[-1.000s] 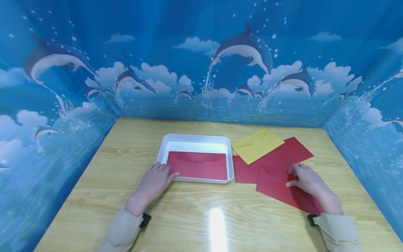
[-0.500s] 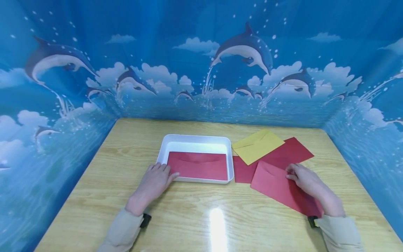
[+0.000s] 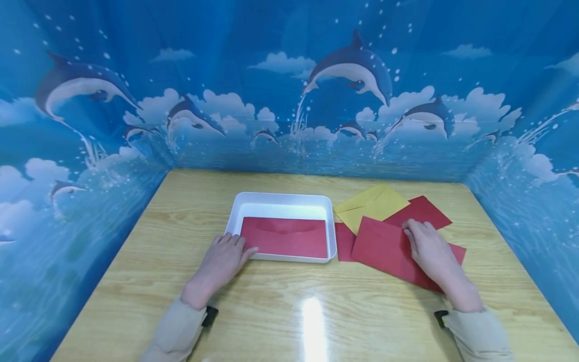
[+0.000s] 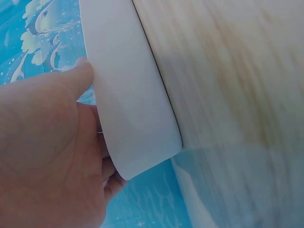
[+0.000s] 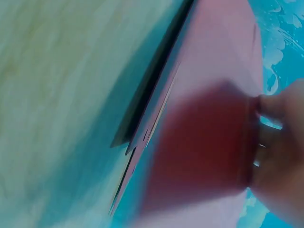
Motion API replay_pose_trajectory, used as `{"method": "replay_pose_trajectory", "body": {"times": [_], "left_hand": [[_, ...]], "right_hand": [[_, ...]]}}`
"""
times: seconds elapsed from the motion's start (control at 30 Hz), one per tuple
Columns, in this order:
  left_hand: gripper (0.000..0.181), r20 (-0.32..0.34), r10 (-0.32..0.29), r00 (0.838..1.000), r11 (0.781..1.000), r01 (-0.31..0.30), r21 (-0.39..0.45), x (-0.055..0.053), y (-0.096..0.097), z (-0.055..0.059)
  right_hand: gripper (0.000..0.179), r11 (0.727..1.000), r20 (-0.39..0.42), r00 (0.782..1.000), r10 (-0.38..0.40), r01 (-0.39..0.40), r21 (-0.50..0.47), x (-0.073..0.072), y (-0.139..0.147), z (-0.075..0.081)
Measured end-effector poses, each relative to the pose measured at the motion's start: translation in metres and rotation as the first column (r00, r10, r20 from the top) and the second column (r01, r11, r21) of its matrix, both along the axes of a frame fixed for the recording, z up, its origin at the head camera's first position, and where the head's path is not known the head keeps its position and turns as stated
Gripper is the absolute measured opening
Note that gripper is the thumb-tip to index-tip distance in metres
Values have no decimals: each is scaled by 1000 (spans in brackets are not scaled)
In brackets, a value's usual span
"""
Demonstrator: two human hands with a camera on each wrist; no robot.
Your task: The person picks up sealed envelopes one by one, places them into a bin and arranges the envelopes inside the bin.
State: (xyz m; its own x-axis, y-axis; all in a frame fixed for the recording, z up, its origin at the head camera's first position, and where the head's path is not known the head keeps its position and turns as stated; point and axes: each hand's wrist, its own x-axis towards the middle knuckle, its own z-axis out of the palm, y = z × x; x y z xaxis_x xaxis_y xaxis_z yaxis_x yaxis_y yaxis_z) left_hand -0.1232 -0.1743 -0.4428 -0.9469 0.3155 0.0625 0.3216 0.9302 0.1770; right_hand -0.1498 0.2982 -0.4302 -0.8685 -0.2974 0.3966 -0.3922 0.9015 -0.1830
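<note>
My left hand (image 3: 221, 261) grips the front left corner of a white tray (image 3: 285, 198). In the left wrist view its thumb lies on the tray's rim, the other fingers partly hidden behind the wall. Inside the tray a red envelope (image 3: 282, 239) lies flat along the front. Over on the right, my right hand (image 3: 431, 251) pinches a red envelope (image 3: 380, 249) by its far edge; it is tilted up above the pile. The right wrist view shows this envelope (image 5: 204, 142) close up, fingertips at its edge.
A yellow envelope (image 3: 375, 203) lies right of the tray. More red paper shows behind the held envelope (image 3: 425, 211) and to its left (image 3: 345, 241); whether these are one envelope or two is hidden. A dolphin-print curtain (image 3: 289, 75) surrounds the wooden table (image 3: 253, 311).
My right hand has pulled the red envelope's far edge up and slightly left, and the envelope now covers part of the yellow one. My left hand and the tray have stayed put.
</note>
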Motion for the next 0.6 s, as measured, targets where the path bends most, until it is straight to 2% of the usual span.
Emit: {"method": "replay_pose_trajectory", "body": {"times": [0.17, 0.43, 0.6], "left_hand": [[39, -12, -3, 1000, 1000, 3, -3, 0, 0, 0], [38, -20, -5, 1000, 1000, 5, -4, 0, 0, 0], [40, -14, -3, 1000, 1000, 3, -3, -1, 0, 0]], "right_hand": [[20, 998, -179, 982, 54, -50, 23, -1, -3, -1], [17, 998, -256, 965, 55, -48, 33, -4, -2, 3], [16, 996, -324, 942, 89, -75, 56, -8, -2, 11]]}}
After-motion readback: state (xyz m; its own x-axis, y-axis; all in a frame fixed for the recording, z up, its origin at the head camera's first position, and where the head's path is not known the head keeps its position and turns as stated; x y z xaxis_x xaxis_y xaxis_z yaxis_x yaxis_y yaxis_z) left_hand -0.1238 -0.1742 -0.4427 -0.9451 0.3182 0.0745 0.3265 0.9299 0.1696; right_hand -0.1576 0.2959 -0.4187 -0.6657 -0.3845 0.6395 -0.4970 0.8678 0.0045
